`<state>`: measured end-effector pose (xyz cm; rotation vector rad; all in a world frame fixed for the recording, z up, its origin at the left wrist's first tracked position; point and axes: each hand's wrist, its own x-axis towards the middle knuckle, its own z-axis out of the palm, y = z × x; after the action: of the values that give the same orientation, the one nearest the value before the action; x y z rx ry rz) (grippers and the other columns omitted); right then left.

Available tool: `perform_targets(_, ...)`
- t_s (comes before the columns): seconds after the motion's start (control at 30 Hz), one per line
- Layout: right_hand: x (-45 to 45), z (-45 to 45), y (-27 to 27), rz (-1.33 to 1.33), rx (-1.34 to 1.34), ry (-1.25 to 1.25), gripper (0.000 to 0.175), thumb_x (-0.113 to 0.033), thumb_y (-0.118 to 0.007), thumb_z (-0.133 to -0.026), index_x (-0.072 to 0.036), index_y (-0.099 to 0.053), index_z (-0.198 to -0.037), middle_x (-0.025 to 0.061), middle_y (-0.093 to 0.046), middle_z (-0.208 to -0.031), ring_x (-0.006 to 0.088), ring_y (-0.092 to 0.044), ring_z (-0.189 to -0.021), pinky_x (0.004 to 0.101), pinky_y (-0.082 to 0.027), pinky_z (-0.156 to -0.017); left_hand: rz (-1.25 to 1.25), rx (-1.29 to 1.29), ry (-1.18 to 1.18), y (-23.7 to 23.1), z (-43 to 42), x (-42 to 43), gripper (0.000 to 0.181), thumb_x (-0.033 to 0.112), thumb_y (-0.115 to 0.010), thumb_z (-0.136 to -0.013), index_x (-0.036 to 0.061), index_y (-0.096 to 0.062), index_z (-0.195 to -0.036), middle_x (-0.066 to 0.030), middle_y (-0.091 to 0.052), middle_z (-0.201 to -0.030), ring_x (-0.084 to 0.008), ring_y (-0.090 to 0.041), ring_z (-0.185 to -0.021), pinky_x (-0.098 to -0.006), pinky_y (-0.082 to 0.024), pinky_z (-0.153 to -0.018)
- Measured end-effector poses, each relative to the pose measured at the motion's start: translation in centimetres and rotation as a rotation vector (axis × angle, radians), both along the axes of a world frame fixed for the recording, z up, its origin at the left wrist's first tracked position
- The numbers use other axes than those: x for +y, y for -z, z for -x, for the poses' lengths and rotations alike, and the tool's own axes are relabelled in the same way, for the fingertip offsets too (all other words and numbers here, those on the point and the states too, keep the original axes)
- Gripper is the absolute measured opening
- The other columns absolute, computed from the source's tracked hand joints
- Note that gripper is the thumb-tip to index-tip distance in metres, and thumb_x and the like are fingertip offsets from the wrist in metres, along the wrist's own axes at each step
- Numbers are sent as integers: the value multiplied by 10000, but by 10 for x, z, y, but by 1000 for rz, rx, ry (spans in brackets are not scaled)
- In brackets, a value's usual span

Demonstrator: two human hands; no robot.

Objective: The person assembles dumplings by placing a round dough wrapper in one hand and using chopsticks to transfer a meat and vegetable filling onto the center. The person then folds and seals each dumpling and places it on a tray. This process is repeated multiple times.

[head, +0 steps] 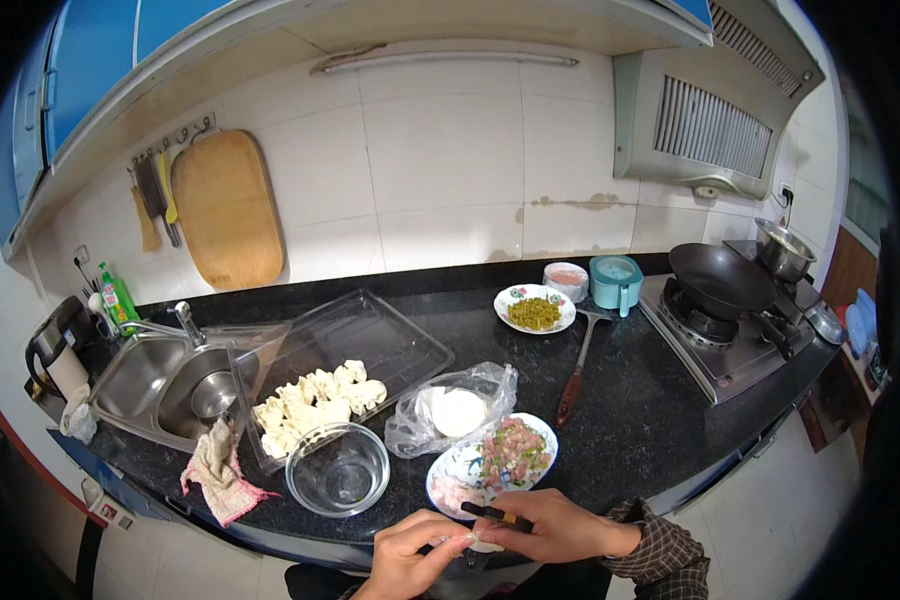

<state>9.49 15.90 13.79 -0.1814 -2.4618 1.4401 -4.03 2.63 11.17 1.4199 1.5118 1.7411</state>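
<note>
Near the counter's front edge, my left hand [418, 553] pinches the edge of a small dough wrapper [486, 545]. My right hand [551, 525] grips a dark-handled utensil [495, 515] and also touches the wrapper; the utensil's working end is hidden. Just beyond the hands is an oval plate [450, 459] with chopped meat and greens [514, 450] and a pale pink minced filling [454, 491]. Behind it a round stack of white wrappers [457, 411] sits in an opened plastic bag [405, 427]. Folded wontons [307, 405] fill the near part of a clear plastic tray [412, 322].
A glass bowl [337, 472] overlaps the tray's near edge. A cloth [221, 472] lies by the sink [131, 375]. Farther back are a plate of chopped green vegetables [534, 313], a spatula [577, 375] and a lidded teal container [615, 281]. A wok [720, 281] stands on the stove at right.
</note>
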Motion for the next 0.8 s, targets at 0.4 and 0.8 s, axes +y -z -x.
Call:
perform_targets(0.4,4,1,-1,46,-21,-21,246,-203,-569,-822,-11,-522,-967,77,-527,-703,122,-477,-572,266,-378,-513,177,-234,205,-1,0,5,327,-19,-621,-727,-36,-536,-1042,-69,-613,-847,-92,-576,-691,-203,-468,-595)
perform_targets(0.8,9,-6,-15,41,-36,139,324,-207,-596,-802,3,-519,-1037,69,-547,-713,96,-494,-575,236,-386,-505,245,-419,253,-1,15,-3,194,-15,-582,-765,-15,-544,-956,-74,-600,-865,-123,-580,-769,-236,-485,-630)
